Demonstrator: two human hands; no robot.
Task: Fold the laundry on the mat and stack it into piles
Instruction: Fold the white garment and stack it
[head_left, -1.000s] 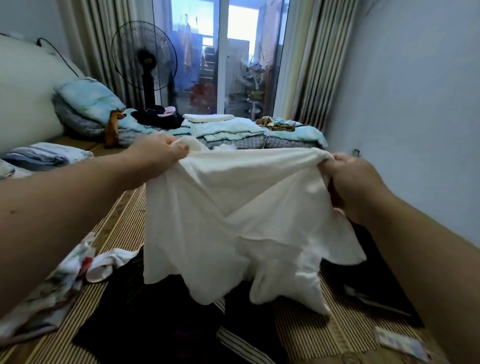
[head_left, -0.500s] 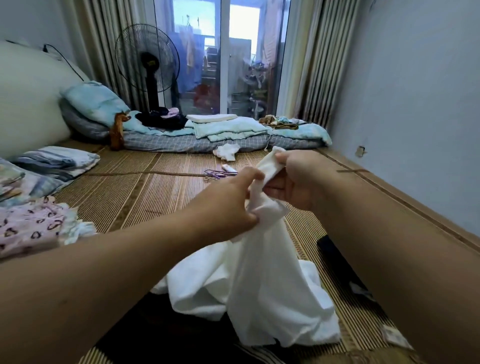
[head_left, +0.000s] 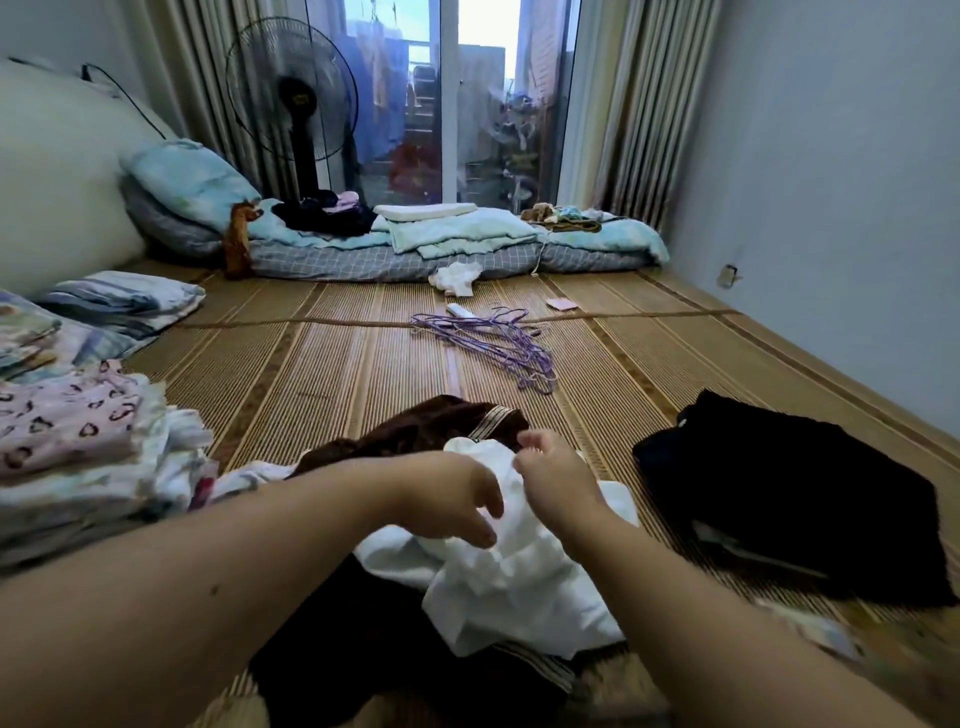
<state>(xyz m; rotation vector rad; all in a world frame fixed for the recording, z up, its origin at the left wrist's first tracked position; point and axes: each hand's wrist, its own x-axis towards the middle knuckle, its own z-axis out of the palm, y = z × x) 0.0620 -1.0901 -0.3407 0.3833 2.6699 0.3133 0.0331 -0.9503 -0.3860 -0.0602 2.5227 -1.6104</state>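
A crumpled white garment (head_left: 519, 587) lies low in front of me on top of dark clothes. My left hand (head_left: 447, 499) is curled over its left side, with cloth between thumb and fingers. At the garment's top edge, my right hand (head_left: 558, 480) pinches the cloth with bent fingers. A brown garment with a striped band (head_left: 415, 426) lies just beyond my hands. Folded laundry is stacked at the left, with a pink heart-print piece (head_left: 67, 421) on top. All of this sits on the woven mat (head_left: 311, 374).
A black garment (head_left: 779, 499) is spread on the mat at the right. Purple hangers (head_left: 493, 343) lie in the middle, with a small white cloth (head_left: 457, 278) beyond them. Bedding, pillows and a standing fan (head_left: 296, 104) line the far end. More folded piles (head_left: 119, 304) sit at the left.
The white garment was held up spread wide, then bunched between both hands, and now it is lowered onto the dark clothes. My view has tipped downward.
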